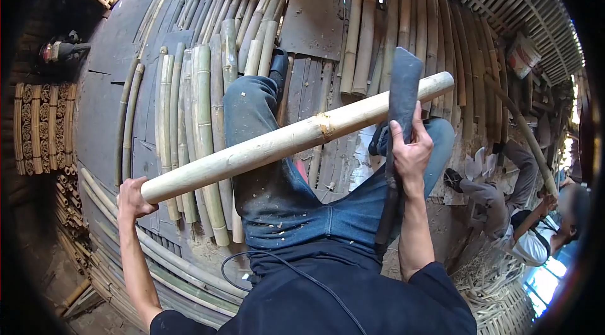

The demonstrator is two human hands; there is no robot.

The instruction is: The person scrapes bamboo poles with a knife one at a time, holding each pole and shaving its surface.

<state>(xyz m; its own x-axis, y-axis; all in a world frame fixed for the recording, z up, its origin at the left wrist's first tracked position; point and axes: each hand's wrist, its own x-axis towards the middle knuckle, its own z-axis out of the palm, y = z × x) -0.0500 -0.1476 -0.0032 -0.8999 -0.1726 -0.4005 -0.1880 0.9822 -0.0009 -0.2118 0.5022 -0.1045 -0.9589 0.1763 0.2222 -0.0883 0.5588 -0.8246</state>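
A pale bamboo pole [271, 151] slants across my lap, its right end higher than its left. My left hand [133, 198] is closed around the pole's left end. In my right hand [413, 152] is a machete [404, 83], gripped low on its dark blade with the thumb and a finger pointing up along it. The blade stands nearly upright and crosses in front of the pole near its right end; whether they touch I cannot tell. The long handle [389, 215] runs down beside my forearm. A brownish node ring [325, 124] marks the pole.
Cut bamboo lengths [203, 114] lie left of my leg, and more poles [403, 14] line the floor ahead. A flat board [313, 23] lies among them. Bundled sticks [45, 128] are stacked at far left. Another person [535, 234] sits at right, holding a long pole [526, 127].
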